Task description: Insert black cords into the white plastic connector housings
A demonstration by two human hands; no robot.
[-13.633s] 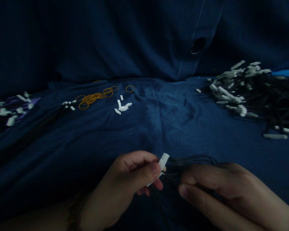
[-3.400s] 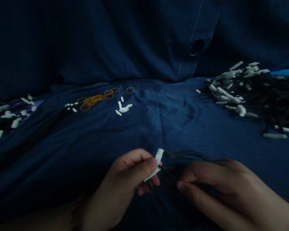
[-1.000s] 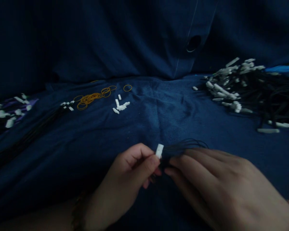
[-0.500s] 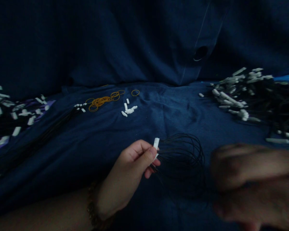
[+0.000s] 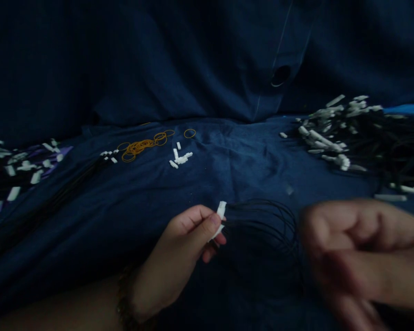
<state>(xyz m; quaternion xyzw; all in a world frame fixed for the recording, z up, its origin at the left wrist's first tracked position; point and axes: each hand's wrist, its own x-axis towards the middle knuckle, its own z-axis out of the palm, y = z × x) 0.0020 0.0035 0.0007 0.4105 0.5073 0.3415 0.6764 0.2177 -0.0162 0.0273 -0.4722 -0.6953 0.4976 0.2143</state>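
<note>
My left hand (image 5: 189,246) pinches white plastic connectors (image 5: 221,210) between thumb and fingers. Thin black wires (image 5: 262,202) run from these to the right in a loose loop. Beside the far end of that loop is my right hand (image 5: 362,253), close to the camera and blurred. Its fingers are curled closed, and whatever they may hold is hidden. Just above it, a small pale blurred speck (image 5: 289,189) shows against the cloth; what it is I cannot tell.
Dark blue cloth (image 5: 227,170) covers the surface. Loose small white connectors (image 5: 181,158) lie ahead, left of them orange rubber bands (image 5: 140,147). A black wire bundle (image 5: 72,188) stretches along the left. Piles of white-ended wires sit at far left (image 5: 36,177) and right (image 5: 334,140).
The view has shifted slightly, moving the background left. My right hand has turned and its curled fingers show more plainly. The pale speck near it is new. My left hand keeps its pinch.
</note>
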